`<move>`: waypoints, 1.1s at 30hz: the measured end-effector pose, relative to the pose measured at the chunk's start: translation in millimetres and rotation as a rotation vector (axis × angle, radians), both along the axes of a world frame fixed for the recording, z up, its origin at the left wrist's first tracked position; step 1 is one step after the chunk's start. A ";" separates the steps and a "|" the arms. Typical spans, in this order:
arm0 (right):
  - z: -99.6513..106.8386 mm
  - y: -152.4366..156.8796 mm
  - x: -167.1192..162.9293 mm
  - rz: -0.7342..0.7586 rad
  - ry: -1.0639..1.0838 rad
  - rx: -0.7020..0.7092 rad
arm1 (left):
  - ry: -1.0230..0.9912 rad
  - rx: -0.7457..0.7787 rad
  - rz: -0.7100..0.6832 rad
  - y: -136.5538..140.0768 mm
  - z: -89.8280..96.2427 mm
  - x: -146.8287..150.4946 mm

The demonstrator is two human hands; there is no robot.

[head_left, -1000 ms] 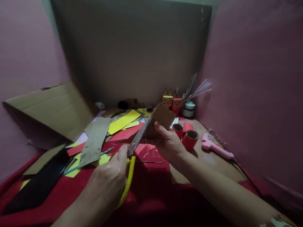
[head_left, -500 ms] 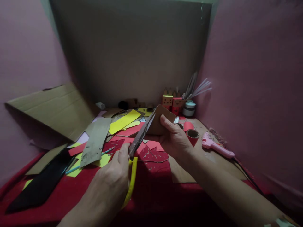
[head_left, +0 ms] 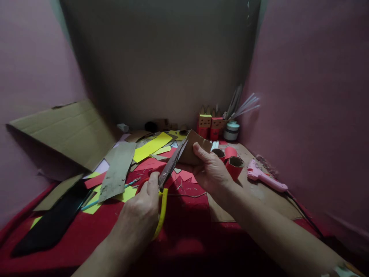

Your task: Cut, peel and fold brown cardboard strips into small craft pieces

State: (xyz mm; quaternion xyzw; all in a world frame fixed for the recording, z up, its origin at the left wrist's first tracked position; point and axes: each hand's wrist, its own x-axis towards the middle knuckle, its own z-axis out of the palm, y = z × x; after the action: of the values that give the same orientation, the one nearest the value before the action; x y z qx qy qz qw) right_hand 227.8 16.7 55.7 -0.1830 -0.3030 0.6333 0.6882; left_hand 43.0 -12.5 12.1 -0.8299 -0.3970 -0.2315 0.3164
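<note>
My left hand (head_left: 142, 207) is closed around the handles of a pair of scissors (head_left: 170, 165), one yellow loop showing below the fingers. The dark blades point up and away, lying along the left edge of a small piece of brown cardboard (head_left: 191, 148). With the thumb on top, my right hand (head_left: 211, 167) grips that cardboard from the right, above the red cloth. Red-covered cardboard tubes (head_left: 234, 169) stand just beyond my right hand. Beneath the cardboard lie pink-red paper scraps (head_left: 186, 176) and thin cardboard trimmings.
A pink glue gun (head_left: 266, 179) with a cord lies on a cardboard sheet (head_left: 259, 200) at right. Yellow paper (head_left: 152, 147), a grey cardboard strip (head_left: 118, 171) and a black item (head_left: 47, 227) cover the left. Decorated boxes (head_left: 210, 125) and a jar (head_left: 231, 130) stand at the back.
A narrow cardboard strip that hung left of the blades is no longer seen there; a small scrap now shows near the yellow paper. Both hands keep their grip, the cardboard slightly lower.
</note>
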 end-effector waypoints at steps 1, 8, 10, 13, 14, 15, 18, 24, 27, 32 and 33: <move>-0.9 0.8 -0.6 0.000 0.006 -0.004 | -0.009 0.029 -0.014 1.3 -0.5 -0.4; -5.5 5.6 -1.2 -0.023 -0.040 0.024 | -0.081 -0.089 -0.073 1.1 -4.2 -3.2; -7.6 6.4 -1.7 -0.036 -0.061 0.034 | -0.129 -0.144 -0.090 -1.4 -2.8 -2.5; -12.8 6.0 -4.2 -0.042 -0.096 0.051 | -0.156 -0.256 -0.112 -4.5 0.8 -1.7; -14.9 5.6 -5.4 -0.040 -0.107 0.059 | -0.161 -0.292 -0.094 -5.0 1.7 -1.9; -17.2 5.3 -6.7 -0.039 -0.116 0.065 | -0.168 -0.328 -0.070 -5.3 2.1 -2.3; -23.3 5.3 -9.6 -0.034 -0.131 0.082 | -0.174 -0.414 -0.026 -5.0 1.0 -4.7; -24.9 5.2 -13.8 -0.030 -0.109 0.076 | -0.146 -0.307 -0.077 -1.6 -7.9 -6.6; -23.6 4.7 -15.8 -0.038 -0.091 0.042 | -0.228 -0.321 -0.076 -0.3 -12.6 -5.4; -25.9 3.6 -17.1 -0.024 -0.095 0.055 | -0.376 -0.599 -0.114 -3.7 -6.9 -3.7; -26.5 3.0 -17.4 -0.009 -0.102 0.059 | -0.402 -0.657 -0.100 -4.5 -4.3 -3.2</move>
State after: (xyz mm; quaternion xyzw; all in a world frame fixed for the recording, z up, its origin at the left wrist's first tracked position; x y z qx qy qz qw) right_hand 210.4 19.7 29.1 -0.1963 -0.3554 0.6106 0.6799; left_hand 39.9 -17.0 7.8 -0.8434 -0.4631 -0.2652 -0.0620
